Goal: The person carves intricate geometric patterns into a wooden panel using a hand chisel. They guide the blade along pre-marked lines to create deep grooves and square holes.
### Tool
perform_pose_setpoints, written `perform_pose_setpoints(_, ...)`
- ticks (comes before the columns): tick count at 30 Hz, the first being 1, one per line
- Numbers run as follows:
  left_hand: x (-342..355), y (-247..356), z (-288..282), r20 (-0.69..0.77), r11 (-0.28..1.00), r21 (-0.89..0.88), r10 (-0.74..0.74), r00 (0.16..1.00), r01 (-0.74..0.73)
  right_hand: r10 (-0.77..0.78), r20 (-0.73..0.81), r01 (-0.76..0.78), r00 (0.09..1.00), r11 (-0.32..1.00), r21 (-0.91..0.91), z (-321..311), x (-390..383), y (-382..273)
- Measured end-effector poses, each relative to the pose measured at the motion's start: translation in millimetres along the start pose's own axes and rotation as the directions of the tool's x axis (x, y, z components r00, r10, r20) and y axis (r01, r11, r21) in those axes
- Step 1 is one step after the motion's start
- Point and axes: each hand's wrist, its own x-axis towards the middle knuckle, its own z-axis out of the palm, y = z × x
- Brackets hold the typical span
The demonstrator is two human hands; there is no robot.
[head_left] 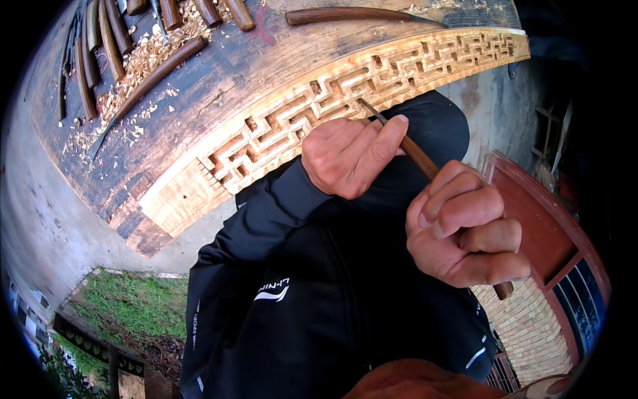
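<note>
A long pale wooden board (199, 189) carved with an openwork maze-like fret pattern lies along the near edge of a dark workbench (199, 100). My right hand (465, 229) is wrapped around the brown wooden handle of a carving chisel (415, 154). My left hand (352, 156) rests by the board's edge and pinches the chisel's thin shaft near the blade. The blade tip touches the carved pattern near the middle of the board. Both dark sleeves come in from below.
Several more wooden-handled chisels (156, 73) lie at the back left of the bench among pale wood shavings (143, 60). Another long tool (345, 13) lies at the back. Past the bench edge are concrete floor, a patch of grass (126, 306) and a red-framed brick structure (531, 312).
</note>
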Motion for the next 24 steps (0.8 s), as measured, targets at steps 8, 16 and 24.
perform_pose_setpoints(8, 0.8, -0.5, -0.7, 0.001, 0.999, 0.007, -0.040, 0.999, 0.040, 0.005, 0.005, -0.005, 1.000, 1.000, 0.000, 0.9, 12.2, 9.9)
perform_pose_setpoints(16, 6.9, 5.0, -0.4, -0.008, 0.988, 0.021, -0.150, 0.989, 0.150, -0.036, 0.039, 0.039, 0.999, 0.995, -0.091, 8.9, 34.2, 20.8)
perform_pose_setpoints(24, 2.8, 2.4, -4.8, 0.013, 0.995, -0.081, -0.055, 0.998, 0.056, 0.017, 0.128, -0.025, 0.992, 0.998, 0.059, -12.3, 18.0, 2.3)
